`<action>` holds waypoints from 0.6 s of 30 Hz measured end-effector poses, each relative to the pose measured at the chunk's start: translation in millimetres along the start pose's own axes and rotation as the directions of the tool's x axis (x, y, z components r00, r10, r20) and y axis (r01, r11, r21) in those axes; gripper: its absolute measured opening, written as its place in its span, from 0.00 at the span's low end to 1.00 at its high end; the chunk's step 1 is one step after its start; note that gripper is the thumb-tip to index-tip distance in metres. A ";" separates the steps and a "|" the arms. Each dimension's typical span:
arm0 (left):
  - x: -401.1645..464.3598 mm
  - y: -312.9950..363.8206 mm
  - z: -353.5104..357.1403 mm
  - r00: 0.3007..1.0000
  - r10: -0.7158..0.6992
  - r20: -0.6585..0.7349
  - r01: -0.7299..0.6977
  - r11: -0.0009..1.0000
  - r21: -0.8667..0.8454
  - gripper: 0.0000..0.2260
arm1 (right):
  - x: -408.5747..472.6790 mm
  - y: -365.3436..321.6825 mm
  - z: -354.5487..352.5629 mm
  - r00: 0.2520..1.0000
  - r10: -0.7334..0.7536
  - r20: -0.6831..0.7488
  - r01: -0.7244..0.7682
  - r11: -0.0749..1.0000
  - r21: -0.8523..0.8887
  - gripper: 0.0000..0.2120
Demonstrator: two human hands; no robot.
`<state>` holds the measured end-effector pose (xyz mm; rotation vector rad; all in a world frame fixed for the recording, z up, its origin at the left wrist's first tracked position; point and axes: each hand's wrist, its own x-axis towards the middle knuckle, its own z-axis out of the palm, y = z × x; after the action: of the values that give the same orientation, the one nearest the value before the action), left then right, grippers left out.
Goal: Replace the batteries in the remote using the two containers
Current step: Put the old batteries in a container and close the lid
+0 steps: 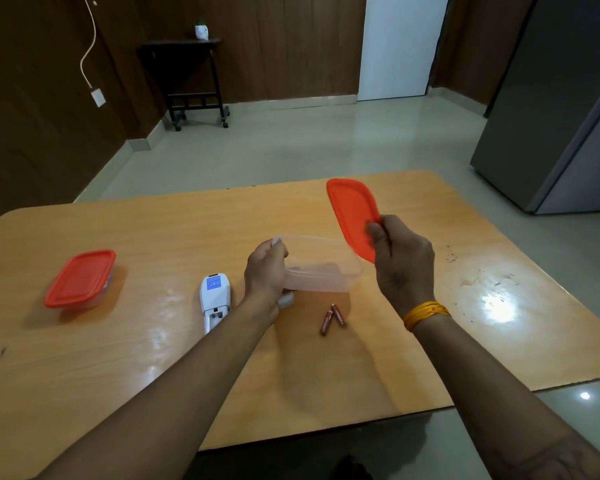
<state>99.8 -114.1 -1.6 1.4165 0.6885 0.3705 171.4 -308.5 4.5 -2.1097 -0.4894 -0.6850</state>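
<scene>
Batteries, two slim copper-brown cylinders [332, 318], lie touching in a narrow V on the glossy orange wooden table [153, 358], just beside our right forearm and a little below the open container. The white plastic remote [214, 301] lies face down near our left wrist, its battery bay uncovered and apparently vacant, though the view is too small to confirm this.

Our left hand [264, 275] holds the clear rectangular plastic container [323, 268] by its left rim, fingers closed over the edge, tilting it above the table. Our right hand [400, 261] pinches the detached orange plastic lid [352, 216] at its lower end, thumb on the inner face, with the lid raised and angled away. A second clear container with an orange lid [80, 278] sits closed, well apart at the left.

We judge the batteries to be light, rigid, smooth and liable to roll; take each across its middle between thumb and forefinger. The container is thin-walled and flexes under pressure, so grip it at the stiffer rim. The lid is pliable; hold it at an edge.
</scene>
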 end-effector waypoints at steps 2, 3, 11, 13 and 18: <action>7.2 -3.2 1.3 0.997 0.047 -0.056 -0.044 0.997 0.058 0.13 | 0.3 7.6 -3.9 0.994 0.106 -0.006 -0.105 0.994 0.037 0.13; 9.7 -3.8 1.6 0.996 0.054 -0.078 -0.047 0.996 0.080 0.19 | -0.4 11.0 -5.8 0.987 0.162 -0.008 -0.161 0.985 0.064 0.13; 11.1 -4.1 18.6 0.969 0.210 -0.131 -0.155 0.926 0.345 0.22 | 5.9 53.4 -32.0 0.804 0.582 0.123 -0.577 0.813 -0.075 0.13; 12.0 -2.6 22.8 0.965 0.237 -0.115 -0.170 0.892 0.419 0.22 | 4.6 57.0 -36.1 0.762 0.619 0.188 -0.596 0.785 -0.169 0.14; 13.7 4.8 25.5 0.984 0.177 -0.036 -0.117 0.775 0.621 0.24 | -0.1 60.0 -36.5 0.754 0.618 0.223 -0.532 0.774 -0.345 0.12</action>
<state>127.2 -124.6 0.3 2.1038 0.8192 0.3477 194.1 -372.5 -13.7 -2.4590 0.1212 -0.0267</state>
